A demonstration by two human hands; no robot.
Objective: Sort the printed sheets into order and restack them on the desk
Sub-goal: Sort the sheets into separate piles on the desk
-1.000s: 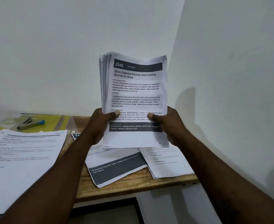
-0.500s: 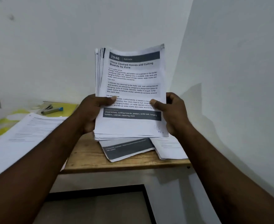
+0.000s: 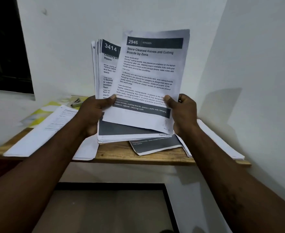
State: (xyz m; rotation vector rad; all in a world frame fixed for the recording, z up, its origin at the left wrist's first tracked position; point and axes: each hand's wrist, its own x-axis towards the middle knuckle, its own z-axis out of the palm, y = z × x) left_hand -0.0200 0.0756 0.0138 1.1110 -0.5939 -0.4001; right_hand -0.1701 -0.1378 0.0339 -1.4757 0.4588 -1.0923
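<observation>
l hand (image 3: 94, 115): 1 stack (image 3: 108, 69), r hand (image 3: 184, 113): 1 sheet (image 3: 149, 76).

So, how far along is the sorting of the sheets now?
Partly done, it seems: a left pile and a right pile already lie on the desk, with a loose sheet between them. In hand: the left hand holds a thick stack, and the right hand pinches its top sheet, 2946, askew, showing sheet 3414 beneath. Left: that whole stack, and one final restack.

Stapler (image 3: 75, 102): grey, lying on the yellow folder (image 3: 40, 113).
Window (image 3: 5, 47): dark, upper left.
Walls (image 3: 155, 14): white.
</observation>
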